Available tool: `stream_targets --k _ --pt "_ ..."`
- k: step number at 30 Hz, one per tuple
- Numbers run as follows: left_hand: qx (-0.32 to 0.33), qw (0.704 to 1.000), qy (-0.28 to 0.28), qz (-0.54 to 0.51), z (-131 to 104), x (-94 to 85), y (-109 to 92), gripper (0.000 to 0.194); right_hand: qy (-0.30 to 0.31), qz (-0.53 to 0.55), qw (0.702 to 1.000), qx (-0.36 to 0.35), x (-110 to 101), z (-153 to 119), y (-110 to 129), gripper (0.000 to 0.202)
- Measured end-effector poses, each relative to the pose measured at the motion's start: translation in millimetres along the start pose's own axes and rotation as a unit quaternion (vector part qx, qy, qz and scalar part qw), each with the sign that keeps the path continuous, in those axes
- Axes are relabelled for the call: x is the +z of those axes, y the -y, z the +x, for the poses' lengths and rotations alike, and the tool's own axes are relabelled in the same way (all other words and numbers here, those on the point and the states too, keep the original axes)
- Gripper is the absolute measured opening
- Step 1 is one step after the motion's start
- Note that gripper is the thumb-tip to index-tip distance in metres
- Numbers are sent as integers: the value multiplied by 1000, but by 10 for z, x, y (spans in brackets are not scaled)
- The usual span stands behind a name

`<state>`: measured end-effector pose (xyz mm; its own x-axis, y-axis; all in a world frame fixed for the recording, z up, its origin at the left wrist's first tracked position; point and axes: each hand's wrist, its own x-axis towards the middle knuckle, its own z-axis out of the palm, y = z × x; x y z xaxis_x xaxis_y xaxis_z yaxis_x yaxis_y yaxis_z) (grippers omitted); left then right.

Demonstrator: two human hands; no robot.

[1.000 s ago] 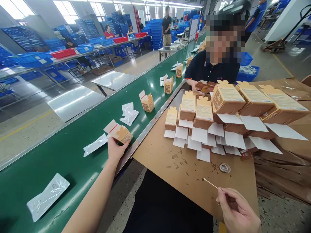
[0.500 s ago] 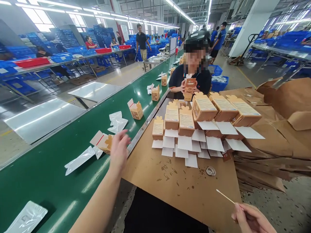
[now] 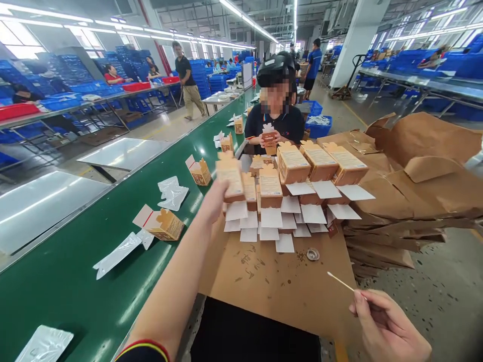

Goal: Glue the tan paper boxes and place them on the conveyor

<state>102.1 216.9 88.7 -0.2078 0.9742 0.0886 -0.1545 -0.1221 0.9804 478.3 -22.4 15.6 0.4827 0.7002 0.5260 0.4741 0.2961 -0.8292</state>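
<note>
My left hand (image 3: pixel 214 202) reaches across to the left end of a pile of cardboard boxes. Its fingers are closed on the side of a brown carton (image 3: pixel 231 180), which is blurred by motion and has a scalloped flap on top. Between thumb and fingers of my right hand (image 3: pixel 385 319), a thin cotton swab (image 3: pixel 340 280) points up and left over the tabletop. The other cartons (image 3: pixel 270 187) are stacked with white flaps (image 3: pixel 271 217) sticking out toward me. A small clear dish (image 3: pixel 313 254) lies in front of them, near dark stains on the brown surface.
A green conveyor belt (image 3: pixel 124 221) runs along the left, carrying open cartons (image 3: pixel 168 224) and silvery pouches (image 3: pixel 117 255). Across the table a co-worker (image 3: pixel 277 118) holds a carton. Crumpled brown paper (image 3: pixel 415 186) is heaped at the right. A person (image 3: pixel 184 75) walks beyond the belt.
My left hand has moved from beside the belt to the pile and taken hold of its leftmost carton. The swab stays in my right hand. The view has turned slightly right.
</note>
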Motion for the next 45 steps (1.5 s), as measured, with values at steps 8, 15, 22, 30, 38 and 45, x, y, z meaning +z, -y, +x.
stream_targets --k 8,15,22,30,38,45 --pt "-130 991 -29 8 -1709 -620 694 92 88 -123 985 -86 370 370 -368 33" --pt "-115 991 -23 71 -2074 -520 1158 85 144 -155 973 -91 510 375 -608 32" --pt "-164 984 -13 70 -1933 -573 1116 90 125 -35 989 -70 582 -18 -260 16" --pt "-163 984 -6 74 -1981 -507 1064 84 279 84 956 -18 1273 -861 72 20" --pt "-156 983 3 94 -2044 -474 998 85 292 91 952 -14 1271 -822 -7 21" --pt "-101 975 -2 197 -2295 -445 1064 77 241 68 968 13 812 -640 -142 21"
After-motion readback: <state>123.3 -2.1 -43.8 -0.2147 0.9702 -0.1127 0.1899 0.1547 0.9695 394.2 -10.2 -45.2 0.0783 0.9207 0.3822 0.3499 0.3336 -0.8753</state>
